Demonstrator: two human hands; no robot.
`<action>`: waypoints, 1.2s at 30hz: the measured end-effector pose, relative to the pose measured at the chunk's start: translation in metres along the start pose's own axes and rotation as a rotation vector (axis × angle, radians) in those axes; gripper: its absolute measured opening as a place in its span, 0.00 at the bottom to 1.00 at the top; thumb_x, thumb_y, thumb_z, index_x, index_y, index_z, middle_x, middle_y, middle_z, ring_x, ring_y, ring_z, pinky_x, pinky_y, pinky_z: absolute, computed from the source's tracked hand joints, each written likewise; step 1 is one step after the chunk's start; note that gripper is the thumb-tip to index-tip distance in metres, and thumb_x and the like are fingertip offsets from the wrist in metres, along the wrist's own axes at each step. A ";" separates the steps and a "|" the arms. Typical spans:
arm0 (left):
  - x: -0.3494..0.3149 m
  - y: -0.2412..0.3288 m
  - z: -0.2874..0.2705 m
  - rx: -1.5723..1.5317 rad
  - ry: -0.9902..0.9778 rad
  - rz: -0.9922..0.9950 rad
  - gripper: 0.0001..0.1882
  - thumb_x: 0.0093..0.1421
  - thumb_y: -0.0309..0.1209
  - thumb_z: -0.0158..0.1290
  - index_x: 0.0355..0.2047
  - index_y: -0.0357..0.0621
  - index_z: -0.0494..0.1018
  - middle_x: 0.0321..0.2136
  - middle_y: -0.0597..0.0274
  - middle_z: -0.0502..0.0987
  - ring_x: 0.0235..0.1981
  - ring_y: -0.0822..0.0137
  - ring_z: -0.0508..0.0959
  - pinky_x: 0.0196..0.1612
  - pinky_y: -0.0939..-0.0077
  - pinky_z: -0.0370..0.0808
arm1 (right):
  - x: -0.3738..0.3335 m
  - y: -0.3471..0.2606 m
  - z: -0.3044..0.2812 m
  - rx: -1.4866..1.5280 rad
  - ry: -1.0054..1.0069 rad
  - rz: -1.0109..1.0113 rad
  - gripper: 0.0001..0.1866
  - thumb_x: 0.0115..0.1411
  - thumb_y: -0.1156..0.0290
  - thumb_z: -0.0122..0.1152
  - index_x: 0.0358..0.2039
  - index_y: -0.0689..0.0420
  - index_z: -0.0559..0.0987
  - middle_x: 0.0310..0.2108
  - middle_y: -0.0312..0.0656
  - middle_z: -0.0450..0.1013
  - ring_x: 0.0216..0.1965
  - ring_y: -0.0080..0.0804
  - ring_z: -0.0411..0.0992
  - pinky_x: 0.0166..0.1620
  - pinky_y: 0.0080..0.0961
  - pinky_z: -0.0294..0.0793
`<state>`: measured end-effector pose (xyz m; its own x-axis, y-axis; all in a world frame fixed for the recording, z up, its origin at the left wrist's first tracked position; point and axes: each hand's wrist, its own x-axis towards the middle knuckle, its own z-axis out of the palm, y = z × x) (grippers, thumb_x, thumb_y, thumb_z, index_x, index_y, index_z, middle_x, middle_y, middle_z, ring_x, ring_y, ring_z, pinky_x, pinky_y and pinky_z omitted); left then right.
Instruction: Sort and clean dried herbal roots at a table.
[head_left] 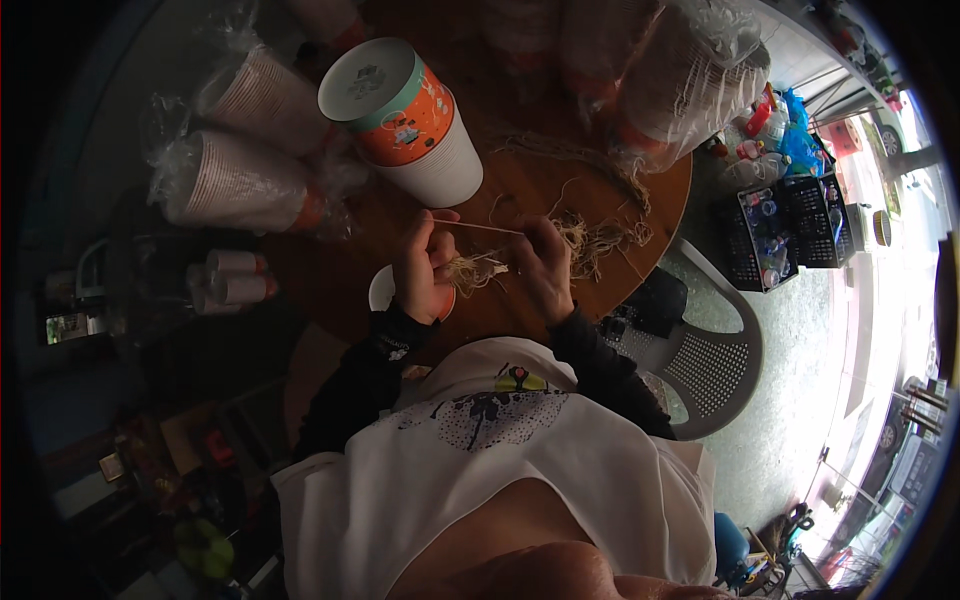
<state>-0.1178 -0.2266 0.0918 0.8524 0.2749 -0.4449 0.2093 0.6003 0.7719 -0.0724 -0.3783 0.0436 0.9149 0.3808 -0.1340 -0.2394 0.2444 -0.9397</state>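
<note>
A thin pale string (pixel 478 227) runs taut between my two hands above the round table. My left hand (pixel 425 262) is closed on its left end, and my right hand (pixel 542 265) pinches the other end. Loose tangled strands (pixel 474 272) hang between the hands near the left fingers. Just right of my right hand, a bigger tangle of string (pixel 597 243) lies on the wood. Partly hidden behind my left hand and wrist is a small round bowl (pixel 381 288), white inside with some orange at its edge.
Beyond my hands stands a stack of paper tubs (pixel 430 130), its top one orange and green. Bagged cup stacks (pixel 245 180) crowd the left, with another bagged stack (pixel 690 90) at far right. A grey plastic chair (pixel 715 370) and black crates of bottles (pixel 765 235) are right of the table (pixel 655 215).
</note>
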 end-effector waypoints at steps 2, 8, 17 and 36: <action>0.000 -0.002 0.000 -0.009 0.031 0.009 0.18 0.64 0.43 0.35 0.32 0.43 0.69 0.10 0.76 0.50 0.11 0.82 0.46 0.15 0.85 0.44 | -0.004 -0.006 0.008 0.264 0.029 0.036 0.07 0.59 0.71 0.47 0.37 0.57 0.68 0.21 0.34 0.65 0.19 0.21 0.62 0.21 0.18 0.63; 0.009 0.002 -0.011 -0.270 -0.017 -0.087 0.21 0.64 0.47 0.34 0.33 0.43 0.69 0.10 0.76 0.49 0.10 0.81 0.45 0.16 0.85 0.44 | -0.005 -0.019 -0.006 1.066 -0.300 0.363 0.09 0.62 0.66 0.45 0.42 0.52 0.67 0.25 0.34 0.66 0.15 0.17 0.55 0.17 0.12 0.54; 0.015 -0.003 -0.019 -0.232 0.122 -0.166 0.24 0.62 0.53 0.35 0.28 0.44 0.68 0.10 0.77 0.51 0.09 0.80 0.45 0.16 0.84 0.44 | -0.009 -0.040 -0.017 0.246 -0.303 0.424 0.17 0.58 0.66 0.50 0.47 0.57 0.66 0.23 0.37 0.72 0.22 0.18 0.67 0.24 0.12 0.64; -0.009 -0.001 -0.005 -0.640 -0.292 -0.150 0.30 0.61 0.53 0.34 0.52 0.41 0.61 0.46 0.55 0.67 0.49 0.60 0.67 0.52 0.63 0.64 | -0.021 0.003 0.013 0.042 -0.170 -0.082 0.18 0.54 0.71 0.60 0.42 0.62 0.66 0.38 0.41 0.70 0.40 0.24 0.69 0.44 0.23 0.69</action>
<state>-0.1277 -0.2257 0.0931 0.9486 -0.0032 -0.3165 0.0882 0.9631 0.2543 -0.0966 -0.3735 0.0478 0.8645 0.5027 0.0007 -0.1830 0.3161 -0.9309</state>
